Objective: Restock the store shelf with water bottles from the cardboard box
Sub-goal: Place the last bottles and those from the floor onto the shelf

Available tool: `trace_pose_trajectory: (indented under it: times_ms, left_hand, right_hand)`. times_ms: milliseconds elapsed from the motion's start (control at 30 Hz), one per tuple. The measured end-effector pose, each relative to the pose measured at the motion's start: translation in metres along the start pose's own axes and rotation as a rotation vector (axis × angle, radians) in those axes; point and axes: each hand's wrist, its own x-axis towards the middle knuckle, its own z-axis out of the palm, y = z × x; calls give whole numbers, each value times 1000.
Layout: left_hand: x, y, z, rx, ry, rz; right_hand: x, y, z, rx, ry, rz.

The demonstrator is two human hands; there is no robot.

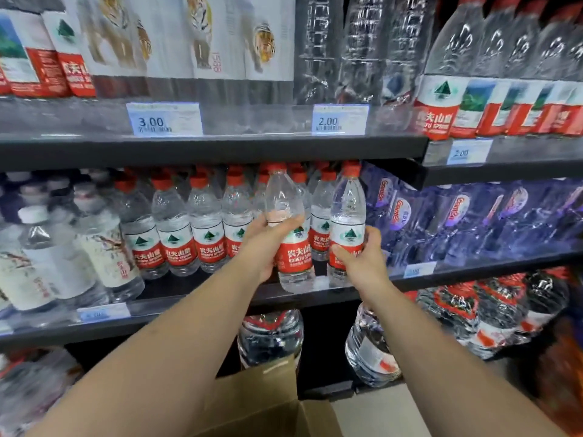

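Note:
My left hand grips a clear water bottle with a red cap and red label, held upright at the front edge of the middle shelf. Just to its right, my right hand grips a second bottle of the same kind, also upright. Both bottle bases are level with the shelf's front strip; whether they rest on it is unclear. Behind and to the left stands a row of matching red-label bottles. The cardboard box sits open below my forearms, its inside hidden.
Blue-tinted bottles fill the middle shelf to the right, white-label bottles to the left. The upper shelf carries price tags and taller bottles. Large water jugs stand on the bottom shelf behind the box.

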Motion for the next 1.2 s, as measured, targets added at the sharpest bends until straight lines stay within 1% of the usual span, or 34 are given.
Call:
trace_pose_trajectory:
  times_ms: [100,200,267,467,667,767,867,1000,1133,1200]
  left_hand:
    - [15,-1,0,157,-44,28]
    - [28,-7,2,220,-88,63]
    - [33,-13,5,260,-105,99]
    - [50,-37,3,366,-117,117]
    - [51,-43,-2,493,-164,235]
    - [53,-49,-5,501,-136,261]
    - [54,-52,-9,496,-151,273]
    - [54,-57,-11,484,-133,287]
    - [52,-58,-7,474,-135,311]
    - [51,-60,-7,458,-128,329]
  right_hand:
    - [14,1,3,3,27,-44]
    - [25,3,0,-48,27,-70]
    - [31,8,-3,-93,18,-61]
    - [42,30,-3,-169,-36,0]
    - [58,31,-1,-193,-30,66]
    - [65,35,2,-193,27,63]
    - [75,40,4,-330,124,27]
    - [91,43,4,-455,121,26]
    - [95,44,2,-434,108,31]
    - [82,42,2,-378,176,-20]
